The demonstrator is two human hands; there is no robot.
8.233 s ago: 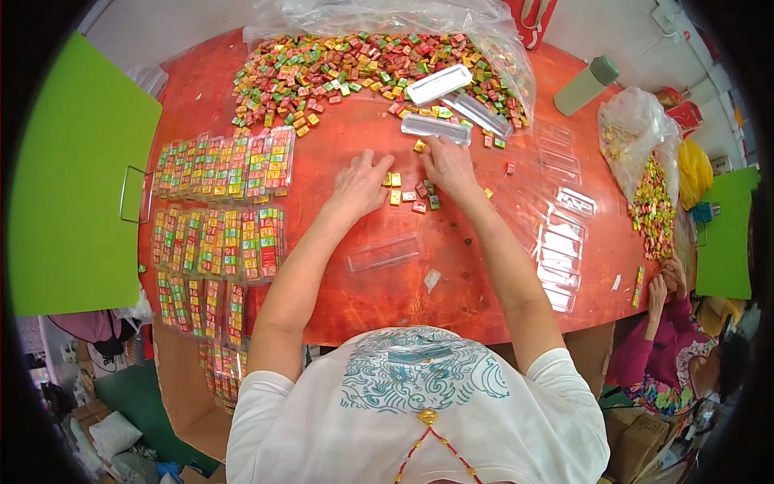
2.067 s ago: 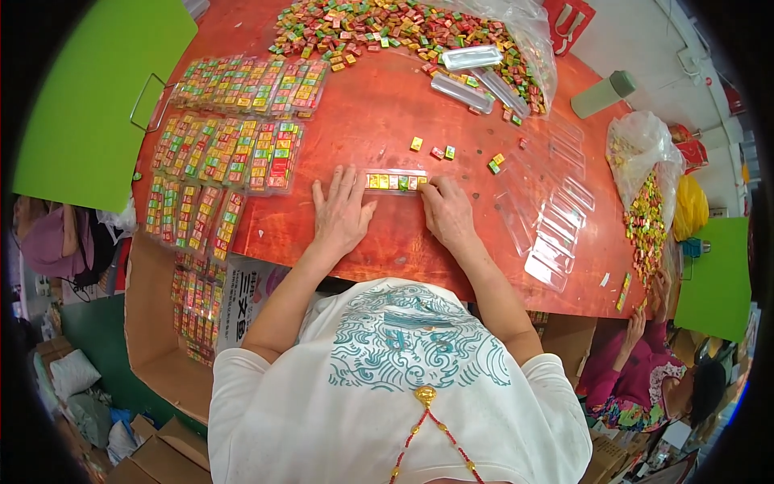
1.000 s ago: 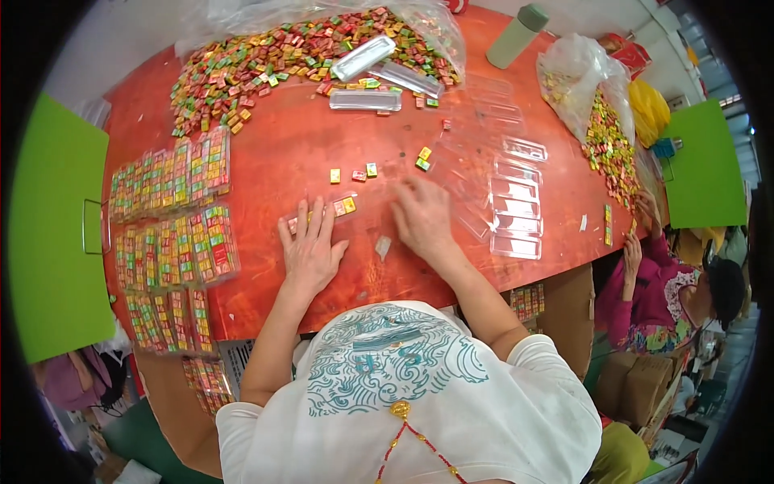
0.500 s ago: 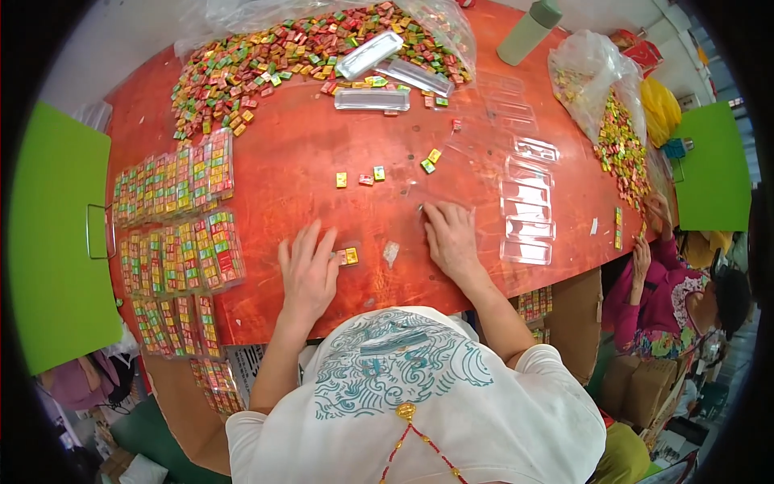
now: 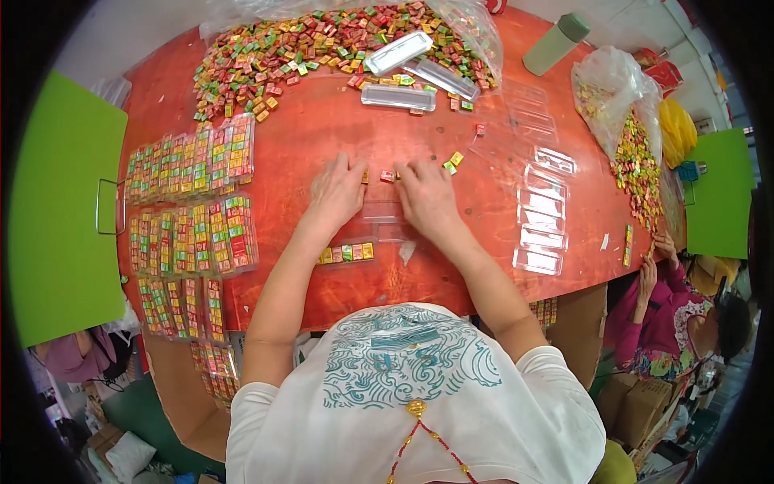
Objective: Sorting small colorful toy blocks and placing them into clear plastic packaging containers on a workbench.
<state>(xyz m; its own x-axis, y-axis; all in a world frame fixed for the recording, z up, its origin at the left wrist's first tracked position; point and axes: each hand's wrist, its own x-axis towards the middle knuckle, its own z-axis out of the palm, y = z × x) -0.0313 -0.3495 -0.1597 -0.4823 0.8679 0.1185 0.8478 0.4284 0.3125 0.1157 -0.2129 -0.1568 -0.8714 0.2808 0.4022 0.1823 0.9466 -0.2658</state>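
Note:
Small printed boxes in yellow, red and green lie on the red table. My left hand (image 5: 337, 192) reaches forward, fingers stretched out, its fingertips beside a yellow box (image 5: 365, 176). Opposite it, the fingers of my right hand (image 5: 430, 196) bend down over another small box, mostly hidden under them. A red box (image 5: 388, 176) sits between the two hands. Closer to me, a row of boxes (image 5: 347, 253) lies side by side near my left forearm. A clear plastic tray (image 5: 380, 211) rests between my forearms, and a pale crumpled scrap (image 5: 407, 252) lies beside it.
A heap of boxes (image 5: 282, 56) with clear lids (image 5: 398, 98) covers the far side. Filled trays (image 5: 193, 242) stand at left, clear trays (image 5: 542, 222) at right. A green bottle (image 5: 556, 44) is at the back. Another person's hands (image 5: 657, 258) are at the right edge.
Both hands have moved forward and closer together, to the loose boxes. The row my left hand was covering now shows. The whole view has shifted slightly.

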